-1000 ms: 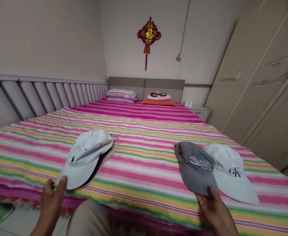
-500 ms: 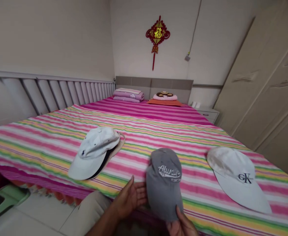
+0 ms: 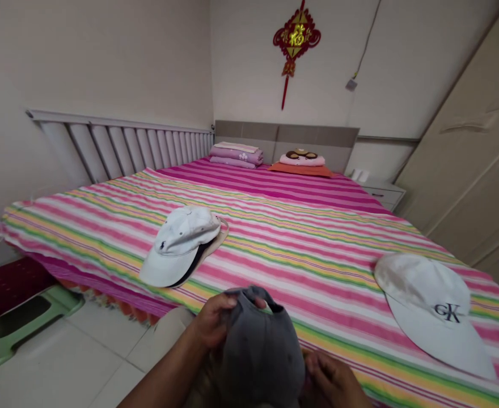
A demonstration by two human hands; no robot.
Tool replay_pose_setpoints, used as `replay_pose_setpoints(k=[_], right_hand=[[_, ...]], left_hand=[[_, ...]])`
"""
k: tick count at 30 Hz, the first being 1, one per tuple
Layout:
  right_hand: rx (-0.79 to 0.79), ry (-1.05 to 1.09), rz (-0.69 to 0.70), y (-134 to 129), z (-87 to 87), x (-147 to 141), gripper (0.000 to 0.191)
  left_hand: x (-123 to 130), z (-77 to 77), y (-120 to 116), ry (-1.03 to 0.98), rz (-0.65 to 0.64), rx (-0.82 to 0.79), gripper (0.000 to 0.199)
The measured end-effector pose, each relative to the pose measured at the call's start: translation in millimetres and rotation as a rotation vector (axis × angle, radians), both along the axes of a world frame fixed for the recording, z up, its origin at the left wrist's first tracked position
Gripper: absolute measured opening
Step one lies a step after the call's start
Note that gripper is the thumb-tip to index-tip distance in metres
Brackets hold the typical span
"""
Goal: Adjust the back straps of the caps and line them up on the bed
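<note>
1. The gray baseball cap (image 3: pixel 260 354) is at the bottom middle of the frame, with its back and its strap hole at the top.
2. The left hand (image 3: pixel 214 322) pinches the back edge of this cap, and a fingertip shows in the hole.
3. The right hand (image 3: pixel 332 378) is by the cap's side, at the bottom, right of the middle. Its fingers are curled, but I cannot tell if they pinch the cap.
4. A white cap with a little dark horse (image 3: pixel 180 246) lies left of the middle. A bit of a tan cap (image 3: pixel 216 243) pokes out from under it.
5. A white "CK" cap (image 3: pixel 428 289) lies at the lower right, well apart from the others.
6. All these lying caps are on a striped bed sheet (image 3: pixel 300 255).
7. A green stool (image 3: pixel 58 303) is on the floor at the lower left.
8. Folded purple bedding (image 3: pixel 235 156) sits near the headboard (image 3: pixel 249 131), at upper middle.
9. A red wall hanging (image 3: pixel 296 37) is at the top.
</note>
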State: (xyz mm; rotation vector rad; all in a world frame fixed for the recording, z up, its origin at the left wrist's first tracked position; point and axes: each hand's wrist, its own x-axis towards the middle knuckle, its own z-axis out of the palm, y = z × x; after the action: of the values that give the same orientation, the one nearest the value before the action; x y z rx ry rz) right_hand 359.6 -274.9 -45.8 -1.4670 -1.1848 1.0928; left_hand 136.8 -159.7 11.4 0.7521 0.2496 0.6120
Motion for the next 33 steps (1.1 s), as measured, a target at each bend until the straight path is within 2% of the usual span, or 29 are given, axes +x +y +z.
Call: replay_pose_setpoints(k=[2, 5, 8, 11, 15, 23, 28, 33], right_hand=[[0.126, -0.179, -0.009, 5.2, 31.5, -1.6, 0.027], [0.32, -0.268, -0.003, 11.5, 72.9, -16.2, 0.025], [0.365, -0.255, 0.183, 16.9, 90.3, -33.6, 0.033], [0.335, -0.228, 0.273, 19.8, 86.8, -44.0, 0.028], [0.401, -0.258, 0.216, 18.8, 79.2, -47.4, 0.022], [0.699, -0.579, 0.248, 13.1, 87.4, -49.8, 0.03], [0.774, -0.765, 0.277, 13.0, 92.5, -51.6, 0.023], [0.818, -1.001, 0.212, 11.3, 90.8, -55.9, 0.018]], left_hand=[[1.3, 12.8, -11.4, 0.084, -0.093, 0.113, 0.037], [4.0, 26.4, -22.1, 0.303, -0.201, 0.232, 0.03], [4.7, 28.2, -26.3, 0.38, -0.155, 0.307, 0.022], [2.8, 23.1, -27.4, 0.364, -0.088, 0.344, 0.02], [1.5, 18.3, -28.1, 0.388, -0.035, 0.368, 0.023], [4.9, 10.7, -27.6, 0.347, 0.052, 0.366, 0.029], [3.8, 9.8, -28.0, 0.404, 0.098, 0.437, 0.025], [4.5, 13.3, -30.1, 0.491, 0.133, 0.53, 0.02]])
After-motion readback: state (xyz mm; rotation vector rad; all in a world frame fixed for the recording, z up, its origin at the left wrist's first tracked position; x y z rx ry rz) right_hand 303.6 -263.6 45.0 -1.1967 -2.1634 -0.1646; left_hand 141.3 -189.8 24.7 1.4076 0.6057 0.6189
